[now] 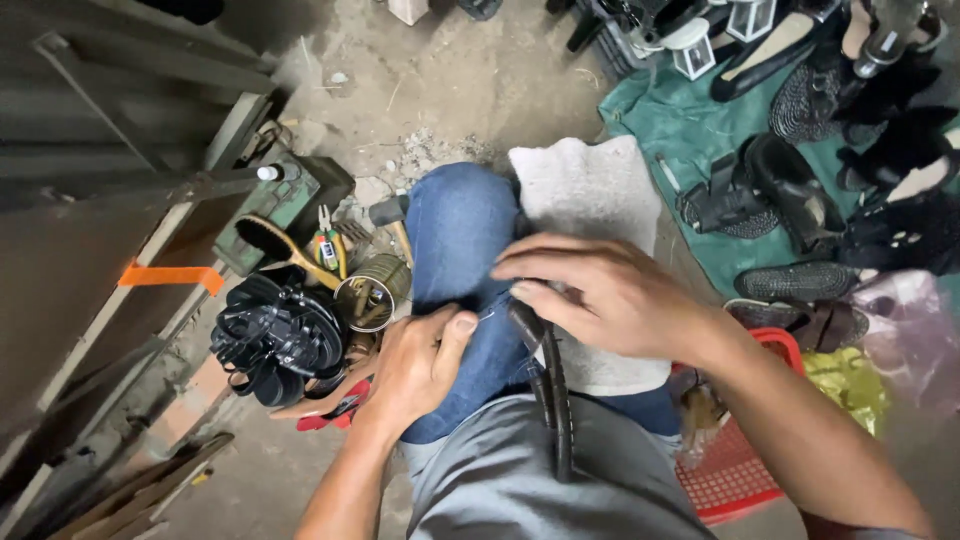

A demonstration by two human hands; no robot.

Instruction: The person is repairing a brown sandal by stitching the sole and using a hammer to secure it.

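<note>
From the head camera, the person sat with a knee in blue jeans (462,240) raised, a pale cloth (590,190) draped over the lap; across it lay a dark leather strap (553,395), running from under the right hand down toward the grey shirt. The right hand (600,290) lay curled over the strap's upper end, its fingers (535,297) closed down on it; the left hand (415,365) pressed against the jeans just beside the strap, thumb raised, fingers bent shut, though what they gripped, if anything, could not be told; a thin thread seemed to run between the hands, too fine to be sure. By my judgement the work on the strap was in mid-course, since both hands were at its end. Nearby on the floor stood a tin can (372,292), a brush (272,240), a heap of black straps (275,335), a red basket (735,470); sandals (790,200) lay on a green sheet (670,120).
</note>
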